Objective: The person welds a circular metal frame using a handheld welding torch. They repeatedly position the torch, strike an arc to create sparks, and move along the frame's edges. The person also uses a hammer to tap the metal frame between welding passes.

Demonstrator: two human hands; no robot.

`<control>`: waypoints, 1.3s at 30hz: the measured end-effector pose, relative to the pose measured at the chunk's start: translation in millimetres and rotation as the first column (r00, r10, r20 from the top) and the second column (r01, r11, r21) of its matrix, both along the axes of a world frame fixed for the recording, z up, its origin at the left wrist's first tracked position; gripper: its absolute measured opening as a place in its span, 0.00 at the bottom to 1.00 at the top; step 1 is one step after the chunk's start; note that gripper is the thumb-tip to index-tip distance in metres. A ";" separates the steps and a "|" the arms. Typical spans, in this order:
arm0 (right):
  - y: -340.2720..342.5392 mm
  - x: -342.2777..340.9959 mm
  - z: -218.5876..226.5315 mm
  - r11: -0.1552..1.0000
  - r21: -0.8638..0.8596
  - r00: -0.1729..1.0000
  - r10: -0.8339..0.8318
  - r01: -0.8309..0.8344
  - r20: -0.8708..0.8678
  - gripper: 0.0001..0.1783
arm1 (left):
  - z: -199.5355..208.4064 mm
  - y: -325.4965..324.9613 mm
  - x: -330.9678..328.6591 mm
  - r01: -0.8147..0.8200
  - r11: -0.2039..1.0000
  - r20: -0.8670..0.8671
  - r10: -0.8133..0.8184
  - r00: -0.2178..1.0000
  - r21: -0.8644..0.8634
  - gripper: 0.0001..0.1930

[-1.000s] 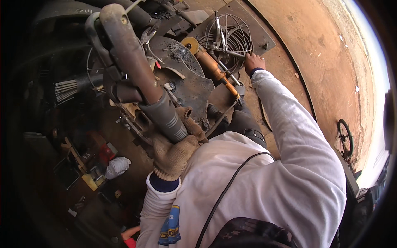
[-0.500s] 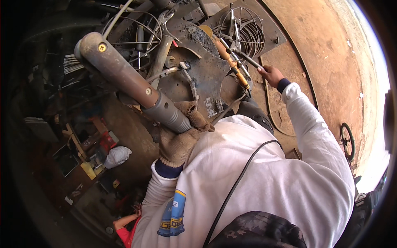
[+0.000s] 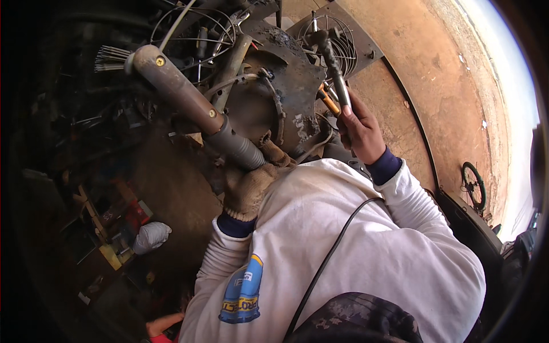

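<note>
My left hand (image 3: 247,191), in a tan knit glove, is closed round the grey ribbed end of a long brown tube (image 3: 183,91). The tube slants up and left from my body, with screw heads along it. In my bare right hand (image 3: 363,128) is a hammer (image 3: 337,71) with a metal handle, its dark head raised at the top. Beneath the hammer lies a tool with an orange handle (image 3: 329,102). A dark, worn metal plate (image 3: 297,74) stretches between my hands, with a curved metal piece (image 3: 277,106) on it.
A round wire guard (image 3: 346,48) and a screwdriver (image 3: 201,43) lie among the clutter at the back. Thin rods (image 3: 111,60) poke out beyond the tube. At right are a black hose (image 3: 414,114) and a bicycle wheel (image 3: 473,186). Another person's arm (image 3: 163,324) shows at lower left.
My right hand has come in toward my body and tipped the hammer more upright, head up. The tube appears slightly to the right, still in my left hand.
</note>
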State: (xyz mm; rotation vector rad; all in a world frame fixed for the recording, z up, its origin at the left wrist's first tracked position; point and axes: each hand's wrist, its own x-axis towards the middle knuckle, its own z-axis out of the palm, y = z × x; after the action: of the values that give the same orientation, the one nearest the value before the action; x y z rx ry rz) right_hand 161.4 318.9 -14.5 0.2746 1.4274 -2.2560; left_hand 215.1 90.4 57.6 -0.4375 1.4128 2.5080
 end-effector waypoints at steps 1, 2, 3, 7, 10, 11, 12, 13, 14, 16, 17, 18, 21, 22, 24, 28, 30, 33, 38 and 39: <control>-8.3 -1.1 2.1 1.000 -0.015 1.000 0.019 -0.019 0.020 0.30 | -3.2 -6.2 3.0 0.042 0.998 -0.072 -0.045 0.996 -0.053 0.21; -16.1 0.0 2.4 0.999 -0.030 0.998 0.041 -0.040 0.048 0.29 | -7.7 -11.3 7.9 0.077 0.991 -0.133 -0.090 0.987 -0.106 0.21; -24.0 1.0 -0.4 1.000 -0.008 0.999 0.024 -0.024 0.042 0.28 | -11.3 -14.3 11.9 0.069 0.994 -0.146 -0.081 0.986 -0.084 0.21; -50.0 7.7 -6.5 0.998 0.055 0.999 0.041 -0.043 0.034 0.27 | -23.5 -25.7 22.8 0.043 0.991 -0.128 -0.026 0.991 0.130 0.22; -55.1 11.3 -3.5 0.997 0.038 0.996 0.071 -0.074 0.059 0.27 | -19.0 -28.6 29.4 0.026 0.997 -0.109 -0.019 0.994 0.069 0.22; -55.5 11.0 -1.5 0.997 0.025 0.995 0.073 -0.074 0.066 0.28 | -15.6 -29.0 30.3 0.024 1.000 -0.114 -0.024 0.993 -0.005 0.22; -55.8 11.4 -0.8 0.997 0.012 0.995 0.074 -0.075 0.073 0.28 | -13.7 -29.8 30.5 0.022 0.999 -0.099 -0.020 0.995 0.025 0.23; -55.6 13.1 -3.4 1.000 -0.007 0.999 0.003 -0.002 0.054 0.28 | -12.3 -30.6 30.4 0.020 0.998 -0.084 -0.016 0.996 0.056 0.23; -56.1 12.3 -2.6 0.999 -0.010 0.998 -0.052 0.052 0.025 0.27 | -11.4 -30.8 30.0 0.018 0.996 -0.068 -0.013 0.998 0.085 0.23; -57.4 7.7 -1.3 0.987 -0.020 0.987 -0.160 0.159 -0.034 0.27 | -16.4 -32.8 30.4 0.029 0.999 -0.127 -0.026 0.992 0.025 0.25; -64.0 7.5 -6.8 0.971 -0.085 0.974 -0.226 0.223 -0.025 0.28 | -17.7 -33.7 30.1 0.037 0.999 -0.157 -0.037 0.987 -0.006 0.26; -64.1 10.5 -6.9 0.991 -0.049 0.992 -0.123 0.124 0.019 0.28 | -16.5 -33.5 29.7 0.025 0.999 -0.121 -0.019 0.993 0.043 0.26; -57.5 13.2 -5.7 0.998 0.033 0.990 0.051 -0.055 0.130 0.27 | -11.1 -32.2 25.8 0.008 0.998 -0.071 -0.004 0.998 0.061 0.27; -56.3 12.4 -5.6 1.000 0.020 0.993 -0.004 0.002 0.116 0.27 | -9.5 -31.5 23.3 0.020 1.000 -0.095 -0.021 0.995 -0.017 0.27; -53.3 11.7 -3.9 0.994 -0.007 0.989 -0.109 0.110 0.097 0.26 | -9.9 -30.3 21.1 0.023 0.997 -0.111 -0.031 0.993 -0.079 0.27; -56.8 10.8 -1.5 0.967 -0.097 0.972 -0.232 0.234 0.032 0.28 | -8.2 -27.8 17.2 0.019 0.996 -0.100 -0.028 0.995 -0.082 0.27; -64.3 19.1 -10.0 0.997 -0.069 0.995 -0.032 0.038 0.091 0.28 | -8.8 -27.5 16.0 0.008 1.000 -0.048 -0.007 0.999 0.030 0.27; -51.3 12.9 -7.0 0.997 -0.011 0.990 0.079 -0.079 0.119 0.27 | -13.8 -29.4 13.7 -0.003 0.988 0.012 0.001 1.000 0.153 0.28; -28.3 11.6 -3.9 0.994 -0.046 0.991 -0.099 0.104 0.087 0.29 | -15.0 -24.3 13.0 0.009 0.998 -0.085 -0.003 0.996 0.065 0.28; -21.7 9.7 -5.1 0.991 0.049 0.989 -0.132 0.128 0.069 0.29 | -14.0 -23.8 12.5 0.012 0.999 -0.071 -0.008 0.997 0.053 0.28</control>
State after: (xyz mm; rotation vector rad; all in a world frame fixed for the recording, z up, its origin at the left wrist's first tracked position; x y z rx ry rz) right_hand 171.1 297.2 -19.6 0.4711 1.4620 -2.2940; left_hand 227.6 66.7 43.6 -0.3335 1.3654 2.5701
